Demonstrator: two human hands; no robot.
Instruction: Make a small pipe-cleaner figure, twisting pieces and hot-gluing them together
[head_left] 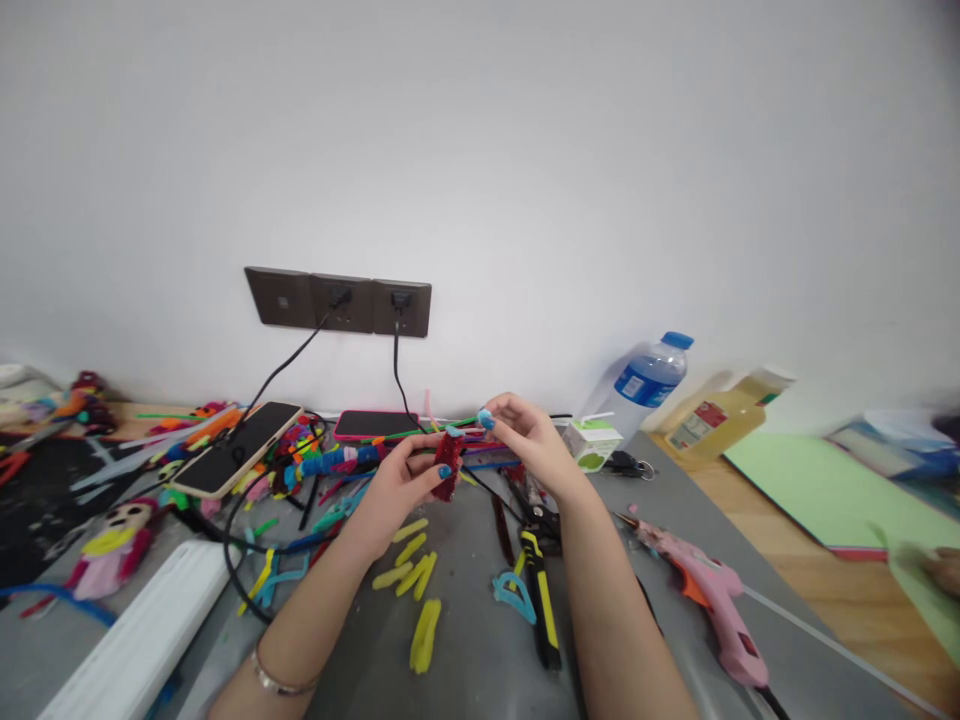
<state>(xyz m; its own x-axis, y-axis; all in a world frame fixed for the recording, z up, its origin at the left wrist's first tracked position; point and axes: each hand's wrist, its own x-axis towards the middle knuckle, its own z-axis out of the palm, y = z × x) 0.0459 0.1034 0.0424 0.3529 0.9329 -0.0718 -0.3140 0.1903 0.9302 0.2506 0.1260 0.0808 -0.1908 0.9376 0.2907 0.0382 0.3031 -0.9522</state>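
Between the thumb and fingers of my left hand (401, 490) is a dark red fuzzy piece (448, 468), seemingly bent pipe cleaner, with a little light blue at its top. My right hand (529, 440), just right of it, pinches a small light-blue bit (484, 417) whose kind is too small to make out. Several yellow pipe cleaner pieces (425, 635) lie on the grey mat below the hands. A light-blue pipe cleaner loop (514, 597) rests beside yellow-and-black pliers (541, 600), near my right forearm.
A pink glue gun (712, 600) lies right. Behind it stand a water bottle (651, 382) and a yellowish bottle (724, 415). Two phones (236, 450) with charging cables, a pipe cleaner doll (112, 550) and a white bar (142, 640) occupy the left. Another person's hand (946, 572) shows far right.
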